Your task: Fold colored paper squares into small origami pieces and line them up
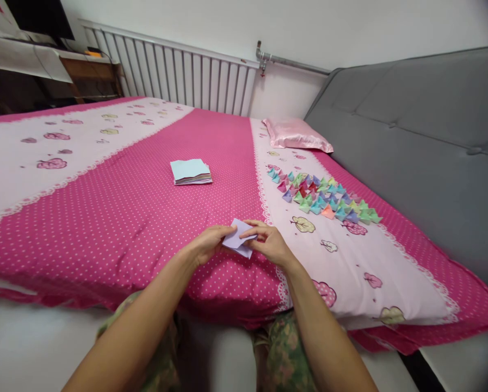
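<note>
A lavender sheet of paper point(234, 239), partly folded, is held between my two hands above the bed's front edge. My left hand point(209, 243) pinches its left side, thumb on top. My right hand point(270, 242) grips the right side, with fingers lying over the upper layer and the thumb below. Beyond them rests a stack of square paper point(191, 170) with a light blue sheet on top. To the right, several small folded paper boats point(317, 197) in many colours stand in close rows.
The bed carries a pink and white spread point(154, 212). A pink pillow point(296, 134) lies near the grey padded headboard point(415, 103). Behind are a white radiator point(174, 71) and a pipe point(295, 63). A desk point(84, 68) with a dark screen point(39, 19) stands at the far left.
</note>
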A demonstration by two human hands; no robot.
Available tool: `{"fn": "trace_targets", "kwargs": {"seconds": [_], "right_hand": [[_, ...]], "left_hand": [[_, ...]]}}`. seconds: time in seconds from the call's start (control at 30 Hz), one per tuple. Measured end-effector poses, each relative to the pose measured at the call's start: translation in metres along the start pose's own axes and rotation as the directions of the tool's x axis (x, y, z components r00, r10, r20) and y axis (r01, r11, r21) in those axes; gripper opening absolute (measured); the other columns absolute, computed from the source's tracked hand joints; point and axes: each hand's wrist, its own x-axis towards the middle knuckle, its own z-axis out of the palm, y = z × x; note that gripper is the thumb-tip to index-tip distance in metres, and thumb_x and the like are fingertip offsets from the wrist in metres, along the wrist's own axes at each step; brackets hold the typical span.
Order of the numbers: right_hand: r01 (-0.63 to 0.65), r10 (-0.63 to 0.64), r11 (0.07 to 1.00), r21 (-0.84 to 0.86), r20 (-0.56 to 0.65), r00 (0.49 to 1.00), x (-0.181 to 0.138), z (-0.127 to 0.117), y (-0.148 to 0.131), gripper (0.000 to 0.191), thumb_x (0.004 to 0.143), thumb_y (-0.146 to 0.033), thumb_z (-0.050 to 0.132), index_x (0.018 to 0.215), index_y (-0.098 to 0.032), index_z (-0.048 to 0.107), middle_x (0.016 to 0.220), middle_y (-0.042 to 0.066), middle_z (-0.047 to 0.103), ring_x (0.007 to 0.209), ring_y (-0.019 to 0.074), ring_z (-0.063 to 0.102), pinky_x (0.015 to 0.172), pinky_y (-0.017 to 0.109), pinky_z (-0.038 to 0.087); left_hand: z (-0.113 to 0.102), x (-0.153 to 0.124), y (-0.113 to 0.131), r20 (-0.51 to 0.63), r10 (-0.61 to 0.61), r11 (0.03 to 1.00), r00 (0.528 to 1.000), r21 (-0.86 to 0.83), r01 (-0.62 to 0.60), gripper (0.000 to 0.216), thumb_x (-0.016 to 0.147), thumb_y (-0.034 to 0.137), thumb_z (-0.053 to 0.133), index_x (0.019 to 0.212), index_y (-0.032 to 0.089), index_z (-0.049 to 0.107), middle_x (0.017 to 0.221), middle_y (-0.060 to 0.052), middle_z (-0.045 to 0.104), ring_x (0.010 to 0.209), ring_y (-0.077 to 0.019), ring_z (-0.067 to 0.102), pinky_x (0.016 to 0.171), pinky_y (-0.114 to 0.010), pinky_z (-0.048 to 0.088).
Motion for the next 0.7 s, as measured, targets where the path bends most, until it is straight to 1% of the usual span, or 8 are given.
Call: {"fn": "trace_targets", "kwargs": {"seconds": [0.1, 0.2, 0.3, 0.4, 0.53, 0.6, 0.7], "right_hand": [[-0.010, 0.011, 1.000, 0.011, -0.046, 0.999, 0.001, 0.001, 0.001, 0.019, 0.064, -0.033, 0.071, 0.079, -0.021, 0.071, 0.110, 0.009, 0.055, 0.103, 0.0234, 0.054, 0.081, 0.033, 0.047], [0.015, -0.016, 1.000, -0.003, -0.091, 0.996, 0.001, 0.002, 0.002, 0.018, 0.067, -0.035, 0.069, 0.076, -0.020, 0.071, 0.106, 0.009, 0.059, 0.097, 0.0225, 0.057, 0.078, 0.032, 0.046], [0.038, -0.046, 0.998, -0.057, -0.154, 0.987, 0.001, 0.004, 0.002, 0.019, 0.067, -0.036, 0.068, 0.072, -0.018, 0.069, 0.100, 0.009, 0.062, 0.092, 0.0219, 0.059, 0.075, 0.031, 0.046], [0.038, -0.059, 0.994, -0.104, -0.200, 0.978, 0.001, 0.005, 0.002, 0.021, 0.068, -0.038, 0.067, 0.071, -0.017, 0.067, 0.093, 0.008, 0.065, 0.084, 0.0210, 0.060, 0.070, 0.029, 0.046], [-0.002, -0.034, 0.991, -0.137, -0.261, 0.965, 0.000, 0.008, 0.001, 0.025, 0.069, -0.040, 0.063, 0.073, -0.015, 0.064, 0.072, 0.004, 0.066, 0.062, 0.0162, 0.058, 0.056, 0.025, 0.045], [-0.016, -0.042, 0.983, -0.182, -0.310, 0.950, 0.000, 0.010, -0.001, 0.026, 0.069, -0.041, 0.062, 0.071, -0.015, 0.063, 0.065, 0.003, 0.063, 0.054, 0.0137, 0.054, 0.051, 0.023, 0.042], [-0.018, -0.091, 0.962, -0.271, -0.384, 0.919, -0.001, 0.012, -0.002, 0.027, 0.069, -0.042, 0.061, 0.068, -0.015, 0.063, 0.062, 0.002, 0.062, 0.051, 0.0124, 0.051, 0.048, 0.022, 0.040]], "left_hand": [[0.001, -0.001, 0.000, 0.000, -0.003, 1.000, 1.000, 0.013, 0.003, 0.014, 0.076, 0.017, 0.057, 0.070, 0.009, 0.067, 0.068, -0.009, 0.067, 0.057, -0.0144, 0.058, 0.060, -0.025, 0.046], [0.000, -0.001, 0.000, 0.027, -0.011, 0.999, 1.000, 0.030, 0.010, 0.015, 0.076, 0.018, 0.057, 0.072, 0.008, 0.068, 0.071, -0.010, 0.068, 0.060, -0.0152, 0.059, 0.063, -0.026, 0.047], [-0.001, 0.000, -0.001, 0.061, -0.010, 0.999, 0.998, 0.048, 0.007, 0.017, 0.075, 0.021, 0.059, 0.074, 0.007, 0.068, 0.073, -0.010, 0.068, 0.064, -0.0161, 0.060, 0.065, -0.026, 0.047], [-0.002, 0.001, -0.002, 0.082, 0.007, 0.999, 0.997, 0.046, -0.011, 0.017, 0.073, 0.024, 0.061, 0.073, 0.009, 0.069, 0.074, -0.009, 0.069, 0.065, -0.0160, 0.060, 0.065, -0.025, 0.046], [-0.001, -0.003, 0.000, 0.216, 0.031, 0.997, 0.976, 0.056, -0.044, 0.031, 0.072, 0.041, 0.060, 0.083, 0.013, 0.069, 0.084, -0.009, 0.069, 0.073, -0.0180, 0.061, 0.069, -0.028, 0.047], [0.000, -0.004, 0.001, 0.276, 0.059, 0.986, 0.959, 0.136, -0.100, 0.033, 0.068, 0.042, 0.064, 0.084, 0.013, 0.069, 0.083, -0.009, 0.069, 0.073, -0.0180, 0.061, 0.071, -0.028, 0.047], [0.001, -0.003, -0.001, 0.306, 0.164, 0.934, 0.938, 0.257, -0.247, 0.029, 0.061, 0.032, 0.072, 0.083, 0.013, 0.069, 0.079, -0.006, 0.068, 0.073, -0.0165, 0.061, 0.073, -0.025, 0.044]]}}
